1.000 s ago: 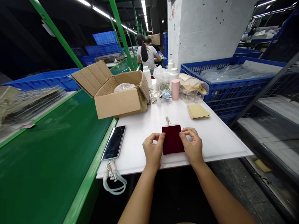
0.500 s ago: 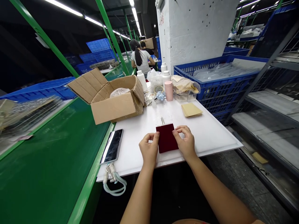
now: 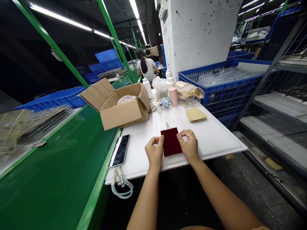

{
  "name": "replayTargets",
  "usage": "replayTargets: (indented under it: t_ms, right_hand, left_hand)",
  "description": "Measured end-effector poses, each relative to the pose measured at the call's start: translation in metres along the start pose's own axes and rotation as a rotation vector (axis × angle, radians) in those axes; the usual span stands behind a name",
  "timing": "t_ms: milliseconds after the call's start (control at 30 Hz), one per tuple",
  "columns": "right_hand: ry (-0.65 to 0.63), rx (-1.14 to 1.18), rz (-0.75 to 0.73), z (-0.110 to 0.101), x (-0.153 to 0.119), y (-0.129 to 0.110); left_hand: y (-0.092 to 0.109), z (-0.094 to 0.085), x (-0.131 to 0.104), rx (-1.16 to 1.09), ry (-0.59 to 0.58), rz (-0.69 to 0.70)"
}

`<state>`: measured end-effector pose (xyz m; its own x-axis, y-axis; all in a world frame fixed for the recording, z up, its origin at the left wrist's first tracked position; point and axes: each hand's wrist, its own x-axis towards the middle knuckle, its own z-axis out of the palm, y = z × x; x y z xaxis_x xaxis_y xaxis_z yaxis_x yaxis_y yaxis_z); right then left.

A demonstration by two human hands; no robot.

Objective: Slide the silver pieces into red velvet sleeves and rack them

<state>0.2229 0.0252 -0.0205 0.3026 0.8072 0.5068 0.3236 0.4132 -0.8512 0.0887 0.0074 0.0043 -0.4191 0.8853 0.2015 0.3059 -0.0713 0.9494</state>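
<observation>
A dark red, velvety square panel (image 3: 171, 142) is held near the front edge of the white table (image 3: 141, 142). My left hand (image 3: 154, 150) pinches its left edge between thumb and fingers. On the opposite edge, my right hand (image 3: 188, 143) grips it in the same way. Just beyond the panel's far edge lies a small shiny metal piece (image 3: 167, 125); whether it is joined to the panel I cannot tell. A stack of tan square sheets (image 3: 196, 114) rests farther back on the right. To the left lies a phone (image 3: 119, 150) with a pale blue strap (image 3: 122, 188) hanging over the edge.
An open cardboard box (image 3: 121, 116) stands at the back left, beside white bottles (image 3: 147, 88) and a pink bottle (image 3: 173, 96). A green conveyor belt (image 3: 59, 166) runs along the left. Blue crates (image 3: 216, 99) and a metal rack (image 3: 275, 108) stand right. Co-workers (image 3: 146, 68) sit beyond.
The view has shifted slightly, so the table and box appear a little farther right and the background lower. Both hands keep hold of the red panel, nearly unmoved.
</observation>
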Motion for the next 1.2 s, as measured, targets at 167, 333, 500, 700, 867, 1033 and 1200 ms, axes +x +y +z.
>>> replayTargets:
  t_ms: [167, 333, 500, 700, 867, 1033, 1200]
  right_hand:
    - [0.017, -0.008, -0.007, 0.001, 0.0, 0.001]
    - [0.029, -0.02, -0.017, 0.002, 0.0, 0.001]
    - [0.024, -0.017, -0.016, 0.002, 0.0, 0.002]
    - [0.021, 0.001, -0.008, 0.003, -0.001, 0.002]
    - [0.027, 0.006, -0.006, 0.003, -0.001, 0.001]
    - [0.035, -0.017, -0.016, 0.003, 0.0, 0.001]
    - [0.065, -0.132, -0.051, 0.006, 0.001, -0.001]
  left_hand:
    - [-0.002, 0.001, 0.001, 0.002, -0.003, 0.001]
    - [-0.002, 0.001, 0.001, 0.011, 0.001, 0.008]
    - [0.002, 0.0, 0.001, 0.025, 0.002, -0.004]
    - [0.002, -0.001, 0.0, 0.041, -0.002, 0.006]
    - [0.002, 0.0, 0.0, 0.043, -0.004, 0.015]
    - [0.005, -0.002, 0.001, 0.129, -0.014, 0.0]
    - [0.013, -0.01, 0.01, 0.35, -0.039, 0.022]
